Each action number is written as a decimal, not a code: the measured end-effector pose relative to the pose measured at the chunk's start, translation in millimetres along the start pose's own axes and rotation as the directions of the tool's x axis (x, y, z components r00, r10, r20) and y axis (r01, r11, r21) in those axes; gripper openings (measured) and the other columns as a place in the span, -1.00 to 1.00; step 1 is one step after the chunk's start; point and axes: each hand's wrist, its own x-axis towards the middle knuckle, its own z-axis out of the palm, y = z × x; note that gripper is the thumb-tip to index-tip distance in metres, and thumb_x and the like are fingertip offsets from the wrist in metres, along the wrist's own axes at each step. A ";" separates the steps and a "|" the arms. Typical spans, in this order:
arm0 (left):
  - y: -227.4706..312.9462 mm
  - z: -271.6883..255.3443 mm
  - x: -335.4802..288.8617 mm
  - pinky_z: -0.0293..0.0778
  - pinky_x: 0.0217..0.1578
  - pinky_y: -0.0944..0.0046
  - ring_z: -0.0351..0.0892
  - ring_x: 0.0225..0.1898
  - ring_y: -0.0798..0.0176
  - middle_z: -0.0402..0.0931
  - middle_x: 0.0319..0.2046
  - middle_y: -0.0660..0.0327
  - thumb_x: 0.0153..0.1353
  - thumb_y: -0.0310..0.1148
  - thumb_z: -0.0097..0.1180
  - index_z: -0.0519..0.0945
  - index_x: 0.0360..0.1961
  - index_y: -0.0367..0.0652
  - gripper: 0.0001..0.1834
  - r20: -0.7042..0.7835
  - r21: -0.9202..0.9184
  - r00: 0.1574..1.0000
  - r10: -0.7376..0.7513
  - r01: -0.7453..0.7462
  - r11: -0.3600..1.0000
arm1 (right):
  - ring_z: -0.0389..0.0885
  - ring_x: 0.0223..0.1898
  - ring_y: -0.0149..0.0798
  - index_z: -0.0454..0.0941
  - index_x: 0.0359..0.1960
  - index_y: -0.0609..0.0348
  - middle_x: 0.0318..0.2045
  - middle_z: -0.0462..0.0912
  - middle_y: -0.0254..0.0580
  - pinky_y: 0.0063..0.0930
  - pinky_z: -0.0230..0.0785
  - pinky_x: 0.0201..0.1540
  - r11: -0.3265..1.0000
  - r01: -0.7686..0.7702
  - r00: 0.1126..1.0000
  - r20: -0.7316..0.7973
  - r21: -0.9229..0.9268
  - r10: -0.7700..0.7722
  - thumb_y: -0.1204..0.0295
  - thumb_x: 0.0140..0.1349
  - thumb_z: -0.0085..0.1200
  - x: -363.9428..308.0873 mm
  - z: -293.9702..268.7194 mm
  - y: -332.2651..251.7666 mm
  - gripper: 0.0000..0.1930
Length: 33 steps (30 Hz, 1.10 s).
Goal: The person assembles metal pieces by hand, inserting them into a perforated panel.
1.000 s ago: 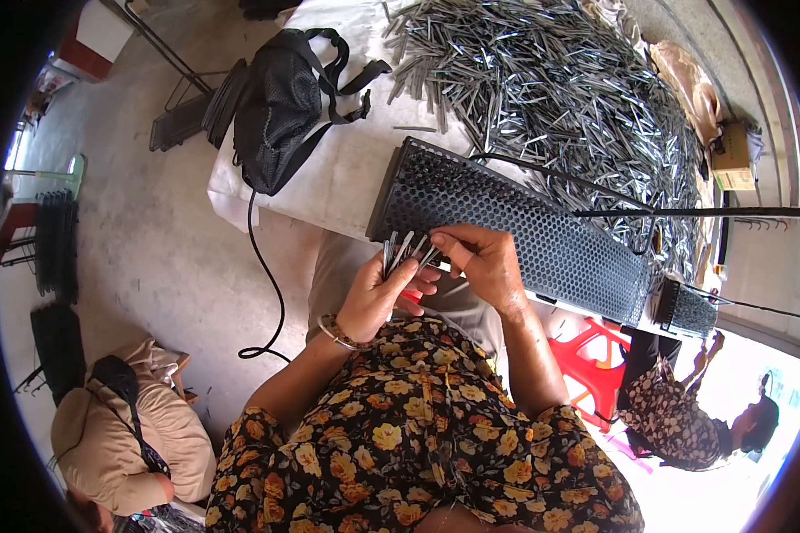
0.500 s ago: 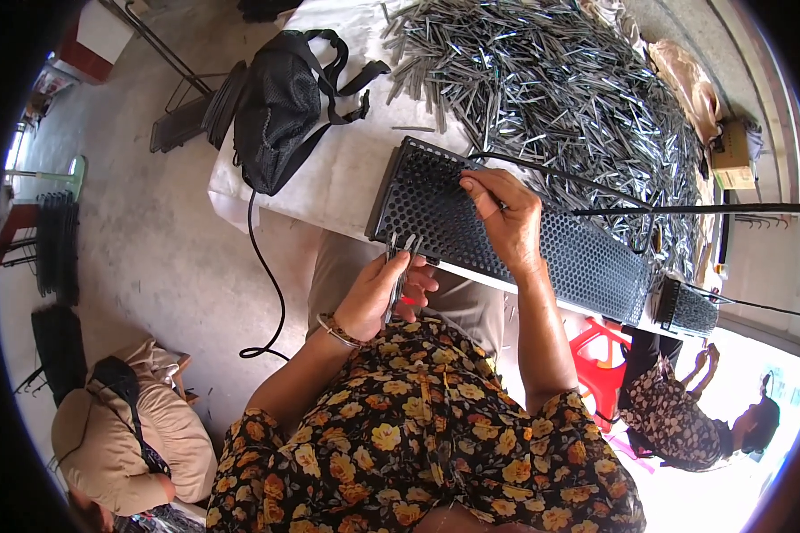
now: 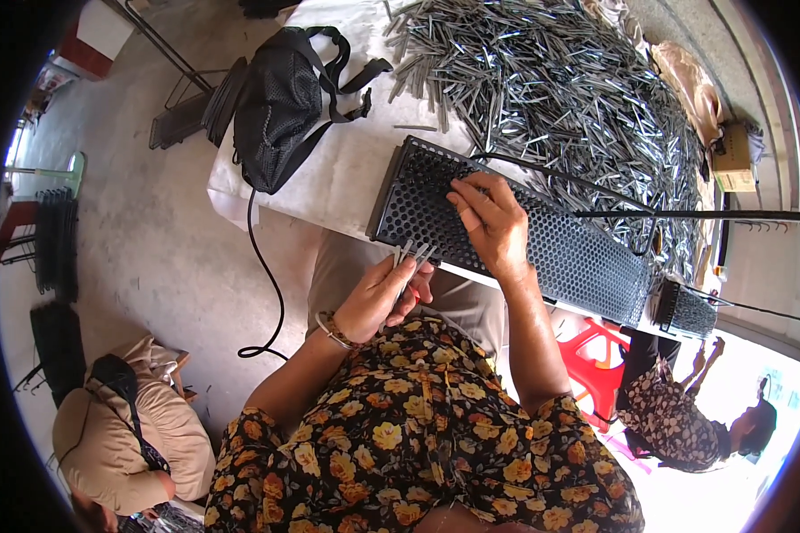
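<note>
Several thin dark-grey strips (image 3: 415, 255) stick up from my left hand (image 3: 380, 300), whose fingers are closed round them just in front of a long black perforated panel (image 3: 564, 262). Over the left part of that panel my right hand (image 3: 496, 222) is closed, thumb and fingertips pinched together close to the holes. Whatever it may hold between the fingertips is too small to make out. Dark pieces (image 3: 428, 167) fill some holes at the panel's far left end.
A large heap of loose grey strips (image 3: 560, 98) covers the white-topped table (image 3: 338, 191) behind the panel. A black mesh bag (image 3: 280, 111) lies at its left. A black bar (image 3: 684, 214) crosses the right side. People sit at lower left and right; a red stool (image 3: 596, 360) stands near.
My right hand has shifted a little left and toward me over the panel. The strips in my left hand have fanned and moved slightly right.
</note>
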 end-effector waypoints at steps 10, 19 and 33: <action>2.2 0.6 -0.6 0.14 -0.72 0.56 0.24 -0.64 0.58 0.50 -0.45 0.24 0.45 -0.08 -0.26 0.43 -0.03 -0.22 -0.59 0.026 -0.066 0.999 -0.019 0.021 0.998 | 0.61 -0.39 -0.17 0.64 -0.22 0.22 -0.28 0.57 -0.16 -0.41 0.46 -0.35 0.998 -0.046 0.994 -0.100 -0.038 0.042 0.48 0.13 0.20 -2.3 0.0 -6.2 -0.82; 8.6 7.1 0.0 0.11 -0.73 0.56 0.22 -0.65 0.57 0.49 -0.44 0.22 0.45 -0.08 -0.26 0.43 -0.02 -0.21 -0.59 0.042 -0.235 0.999 0.032 -0.021 0.972 | 0.64 -0.31 -0.36 0.59 -0.13 0.32 -0.24 0.62 -0.13 -0.57 0.46 -0.25 0.915 -0.290 0.957 0.098 0.282 0.273 0.64 0.23 0.01 -14.5 -4.3 -21.0 -0.80; 0.0 2.6 3.8 0.10 -0.74 0.55 0.20 -0.65 0.56 0.49 -0.45 0.22 0.45 -0.10 -0.26 0.45 -0.08 -0.21 -0.61 0.080 -0.210 0.997 -0.012 0.028 0.977 | 0.70 -0.34 -0.28 0.59 -0.15 0.33 -0.35 0.64 -0.09 -0.53 0.49 -0.30 0.902 -0.321 0.947 0.095 0.288 0.306 0.61 0.24 0.02 5.9 -10.9 -19.4 -0.82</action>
